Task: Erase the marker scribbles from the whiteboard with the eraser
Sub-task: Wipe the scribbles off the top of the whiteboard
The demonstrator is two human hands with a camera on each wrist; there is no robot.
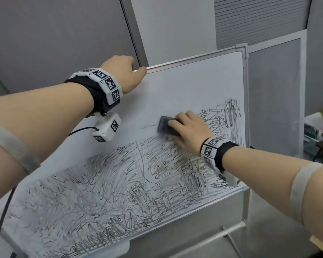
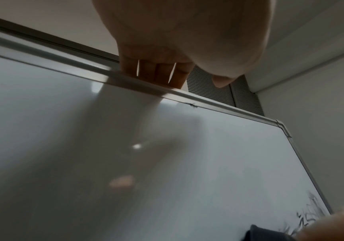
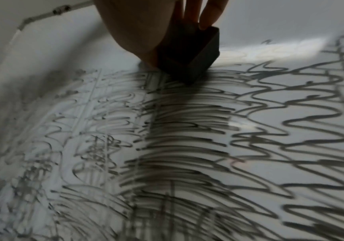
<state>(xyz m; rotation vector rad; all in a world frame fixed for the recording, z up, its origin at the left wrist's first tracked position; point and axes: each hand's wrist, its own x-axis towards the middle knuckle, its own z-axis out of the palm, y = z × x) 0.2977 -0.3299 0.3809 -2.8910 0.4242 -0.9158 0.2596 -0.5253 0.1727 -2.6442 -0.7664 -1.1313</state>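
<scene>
Grey wall panels (image 1: 54,34) behind tilted whiteboard (image 1: 185,86). Left hand (image 1: 123,71) at 11 o'clock, fingers (image 2: 160,73) hooked over top frame (image 1: 194,60). Right hand (image 1: 190,127) at 3 o'clock, gripping dark eraser (image 1: 166,126), seemingly flat on board. Scribbles (image 1: 110,192) across 6 o'clock half.

1 whiteboard (image 1: 185,86), 1 eraser (image 1: 168,125), 2 hands: left hand (image 1: 123,71), right hand (image 1: 190,129); 2 wristbands (image 1: 104,84), probably.
</scene>
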